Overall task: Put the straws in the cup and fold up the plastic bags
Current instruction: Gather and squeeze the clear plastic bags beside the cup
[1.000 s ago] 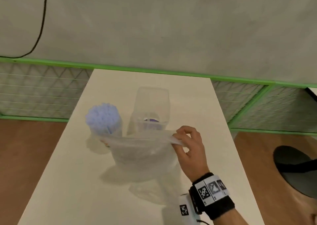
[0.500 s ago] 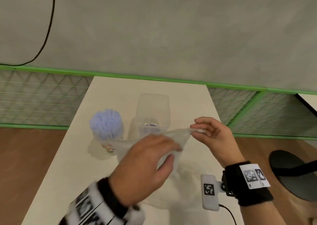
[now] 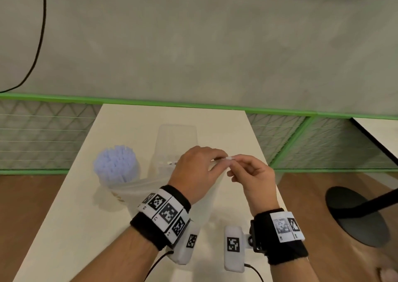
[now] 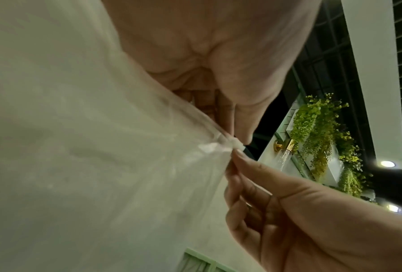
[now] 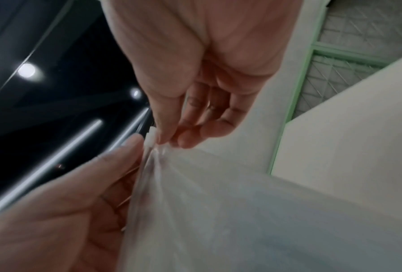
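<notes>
A left hand (image 3: 195,172) and a right hand (image 3: 252,174) together pinched one corner of a clear plastic bag (image 4: 90,147) above the white table (image 3: 71,217), beside a cup (image 3: 120,187) packed with lilac straws (image 3: 115,163).

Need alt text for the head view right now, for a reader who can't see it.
Both hands, left hand and right hand, pinch one corner of a clear plastic bag above a white table. Left of them stands a cup full of pale blue straws.

Grey wall (image 3: 215,45), green-framed mesh (image 3: 301,144)
</notes>
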Available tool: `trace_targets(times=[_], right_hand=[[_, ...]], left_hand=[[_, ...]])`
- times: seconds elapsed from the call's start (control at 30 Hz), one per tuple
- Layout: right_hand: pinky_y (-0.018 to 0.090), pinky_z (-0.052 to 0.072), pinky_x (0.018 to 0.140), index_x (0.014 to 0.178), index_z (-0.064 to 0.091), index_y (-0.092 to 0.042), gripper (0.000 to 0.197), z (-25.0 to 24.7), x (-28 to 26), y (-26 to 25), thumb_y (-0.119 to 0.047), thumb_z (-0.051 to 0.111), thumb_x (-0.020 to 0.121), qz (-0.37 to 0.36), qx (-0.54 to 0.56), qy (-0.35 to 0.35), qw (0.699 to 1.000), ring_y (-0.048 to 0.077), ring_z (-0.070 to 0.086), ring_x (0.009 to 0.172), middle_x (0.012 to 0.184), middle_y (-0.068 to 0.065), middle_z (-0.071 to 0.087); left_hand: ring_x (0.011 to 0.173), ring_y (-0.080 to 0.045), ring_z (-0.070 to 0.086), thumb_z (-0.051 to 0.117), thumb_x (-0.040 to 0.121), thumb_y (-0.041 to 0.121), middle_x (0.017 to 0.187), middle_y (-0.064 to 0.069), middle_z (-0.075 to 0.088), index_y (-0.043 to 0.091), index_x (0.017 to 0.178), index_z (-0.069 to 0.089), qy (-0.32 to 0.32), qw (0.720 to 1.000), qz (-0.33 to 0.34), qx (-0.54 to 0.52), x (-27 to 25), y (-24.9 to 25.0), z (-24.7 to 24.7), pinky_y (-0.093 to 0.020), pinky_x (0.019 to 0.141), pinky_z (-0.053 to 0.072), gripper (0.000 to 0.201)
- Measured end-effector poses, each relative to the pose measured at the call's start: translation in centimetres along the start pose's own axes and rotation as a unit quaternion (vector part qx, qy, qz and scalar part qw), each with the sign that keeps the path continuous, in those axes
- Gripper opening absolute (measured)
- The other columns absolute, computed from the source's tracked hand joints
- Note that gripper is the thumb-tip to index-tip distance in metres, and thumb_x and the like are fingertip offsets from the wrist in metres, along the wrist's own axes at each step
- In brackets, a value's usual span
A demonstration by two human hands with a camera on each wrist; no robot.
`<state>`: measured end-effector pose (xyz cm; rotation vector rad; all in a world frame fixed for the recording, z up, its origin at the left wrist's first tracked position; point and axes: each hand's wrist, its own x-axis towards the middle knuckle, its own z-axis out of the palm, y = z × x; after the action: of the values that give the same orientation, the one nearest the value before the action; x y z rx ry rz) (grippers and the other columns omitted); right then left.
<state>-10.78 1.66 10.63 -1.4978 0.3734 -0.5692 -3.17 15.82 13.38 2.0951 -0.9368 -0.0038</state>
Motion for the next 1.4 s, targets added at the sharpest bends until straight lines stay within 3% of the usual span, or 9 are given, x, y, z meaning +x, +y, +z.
trace_targets(times=[0.2,0.5,0.63,0.77,0.97,1.07,1.2,1.27,1.4], right_hand=[[0.025,0.056,0.066,0.091,0.074,0.0,0.011,0.0,-0.3,-0.5,0.001,0.063,0.089,0.0,0.028,-0.025,0.999,0.02,0.07,0.07,0.081,0.014,0.074],[0.025,0.055,0.072,0.088,0.064,-0.003,0.01,1.2,1.0,0.2,-0.002,0.057,0.096,-0.057,-0.045,0.006,0.997,0.013,0.066,0.069,0.075,0.009,0.066],[0.023,0.054,0.071,0.088,0.06,-0.005,0.014,1.9,1.5,1.0,-0.002,0.052,0.098,-0.07,-0.049,0.039,0.996,0.01,0.063,0.067,0.076,0.005,0.063],[0.024,0.054,0.071,0.085,0.059,-0.014,0.021,2.1,2.2,1.6,-0.002,0.049,0.1,-0.067,-0.027,0.07,0.995,0.01,0.06,0.066,0.071,-0.007,0.061],[0.029,0.053,0.072,0.084,0.058,-0.02,0.024,1.8,2.9,2.0,-0.004,0.049,0.1,-0.072,-0.037,0.076,0.994,0.009,0.059,0.065,0.078,0.003,0.059],[0.028,0.052,0.071,0.083,0.058,-0.021,0.025,1.7,2.7,1.9,-0.004,0.049,0.1,-0.062,-0.037,0.067,0.995,0.007,0.059,0.069,0.079,0.001,0.059],[0.03,0.055,0.079,0.087,0.061,-0.016,0.02,1.9,2.1,0.9,-0.006,0.05,0.1,-0.038,0.009,0.035,0.999,0.011,0.061,0.089,0.092,-0.008,0.066],[0.036,0.054,0.082,0.092,0.063,-0.018,0.013,2.2,1.7,0.2,-0.012,0.053,0.099,-0.032,0.017,0.012,0.999,0.012,0.061,0.095,0.106,-0.006,0.067],[0.035,0.051,0.086,0.112,0.063,-0.032,0.019,2.8,1.0,-1.3,-0.034,0.057,0.094,-0.089,-0.11,-0.08,0.987,0.008,0.061,0.105,0.126,-0.016,0.056]], left_hand=[[0.077,-0.008,0.049,0.057,0.097,0.035,0.088,0.012,0.071,0.027,0.099,0.071,0.038,0.999,0.022,0.007,-0.1,-0.5,0.4,-0.023,0.074,0.04,0.016],[0.071,-0.019,0.054,0.06,0.093,0.032,0.076,0.009,0.07,0.024,0.088,0.071,0.094,0.986,0.046,0.133,-0.4,-1.0,-0.6,-0.039,0.066,0.048,0.015],[0.084,-0.018,0.056,0.068,0.088,0.033,0.076,0.017,0.071,0.03,0.082,0.071,0.14,0.972,0.015,0.19,-2.3,-2.8,-3.5,-0.033,0.075,0.032,0.008],[0.094,-0.011,0.058,0.058,0.087,0.045,0.078,0.024,0.07,0.035,0.08,0.07,0.174,0.951,-0.035,0.252,-4.6,-4.6,-6.9,-0.029,0.08,0.016,0.017],[0.099,-0.009,0.058,0.059,0.084,0.047,0.082,0.022,0.069,0.038,0.082,0.073,0.208,0.934,-0.106,0.27,-7.9,-6.5,-11.1,-0.028,0.08,0.01,0.017],[0.099,-0.008,0.058,0.057,0.086,0.047,0.083,0.021,0.069,0.038,0.083,0.072,0.198,0.931,-0.129,0.277,-8.6,-7.1,-11.9,-0.029,0.08,0.013,0.018],[0.093,-0.004,0.06,0.057,0.091,0.036,0.098,0.017,0.068,0.029,0.099,0.07,0.161,0.973,-0.075,0.15,-8.7,-7.0,-11.6,-0.028,0.084,0.041,0.017],[0.1,0.0,0.056,0.053,0.093,0.042,0.109,0.015,0.062,0.031,0.106,0.069,0.104,0.988,-0.062,0.092,-8.5,-6.6,-10.6,-0.02,0.089,0.041,0.023],[0.103,-0.001,0.045,0.031,0.096,0.06,0.115,0.009,0.049,0.028,0.1,0.07,0.034,0.986,-0.141,0.078,-7.5,-5.5,-8.6,-0.025,0.095,0.035,0.051]])
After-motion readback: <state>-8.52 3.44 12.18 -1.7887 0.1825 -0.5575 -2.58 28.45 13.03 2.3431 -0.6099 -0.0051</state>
